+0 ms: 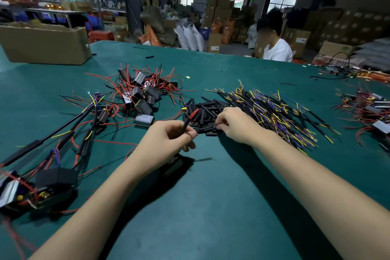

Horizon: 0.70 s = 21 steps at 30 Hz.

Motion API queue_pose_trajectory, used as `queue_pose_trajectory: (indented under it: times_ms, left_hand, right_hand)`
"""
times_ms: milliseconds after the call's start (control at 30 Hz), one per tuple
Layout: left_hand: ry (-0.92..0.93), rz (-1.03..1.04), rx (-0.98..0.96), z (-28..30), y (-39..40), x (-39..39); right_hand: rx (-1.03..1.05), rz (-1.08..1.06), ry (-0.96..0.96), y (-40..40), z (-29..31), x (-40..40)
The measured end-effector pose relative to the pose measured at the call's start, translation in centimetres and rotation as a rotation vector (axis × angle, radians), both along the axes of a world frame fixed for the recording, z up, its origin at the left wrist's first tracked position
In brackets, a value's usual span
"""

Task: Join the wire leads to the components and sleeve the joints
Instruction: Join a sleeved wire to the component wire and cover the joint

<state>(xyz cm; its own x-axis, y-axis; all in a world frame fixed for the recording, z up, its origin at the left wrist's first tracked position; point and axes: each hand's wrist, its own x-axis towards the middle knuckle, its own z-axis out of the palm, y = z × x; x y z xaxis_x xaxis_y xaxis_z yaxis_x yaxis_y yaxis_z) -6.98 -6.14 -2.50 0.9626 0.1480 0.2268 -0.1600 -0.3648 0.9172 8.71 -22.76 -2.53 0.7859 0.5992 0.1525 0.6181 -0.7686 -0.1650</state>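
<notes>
My left hand (168, 139) pinches a red wire lead with a black sleeve on it (188, 120), its red end sticking up. A black component (172, 165) hangs below that hand, just over the table. My right hand (234, 123) reaches into a pile of short black sleeves (205, 110), and its fingertips pinch one sleeve at the pile's near edge. Behind the sleeves lies a heap of black cables with yellow and purple leads (272, 112). A pile of black and grey components with red wires (141, 93) sits to the left.
The green table (211, 207) holds finished assemblies with sleeved joints (42, 179) at the near left. A cardboard box (44, 43) stands at the far left. More components with red wires (367, 110) lie at the right. A person in white (274, 46) sits across the table.
</notes>
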Motion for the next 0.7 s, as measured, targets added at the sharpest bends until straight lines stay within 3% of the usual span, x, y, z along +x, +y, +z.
queue_pose_trajectory:
  times_ms: [167, 200, 267, 333, 433, 533, 700]
  left_hand:
    - [-0.005, 0.002, -0.086, 0.2, -0.2, -0.1]
    - [-0.009, 0.011, -0.087, 0.2, -0.3, -0.1]
    - [-0.011, 0.034, -0.095, 0.1, -0.4, 0.0]
    - [-0.017, 0.057, -0.104, -0.1, -0.5, 0.1]
    - [-0.027, 0.073, -0.094, -0.3, -0.7, 0.2]
    - [-0.048, 0.090, -0.089, -0.6, -0.9, 0.3]
    - [-0.075, 0.109, -0.079, -0.6, -1.0, 0.1]
  right_hand:
    - [0.046, -0.005, 0.036, -0.6, 1.0, -0.1]
    - [0.196, -0.009, -0.004, -0.7, 1.2, -0.5]
    - [0.698, -0.055, 0.028, -1.0, 1.6, -2.2]
    - [1.174, -0.111, 0.227, -1.7, 1.9, -4.3]
    - [1.542, -0.117, 0.539, -2.6, 1.4, -7.4]
    - [1.710, -0.112, 0.671, -2.7, 1.2, -9.3]
    - [1.788, -0.085, 0.731, -1.6, 1.5, -10.2]
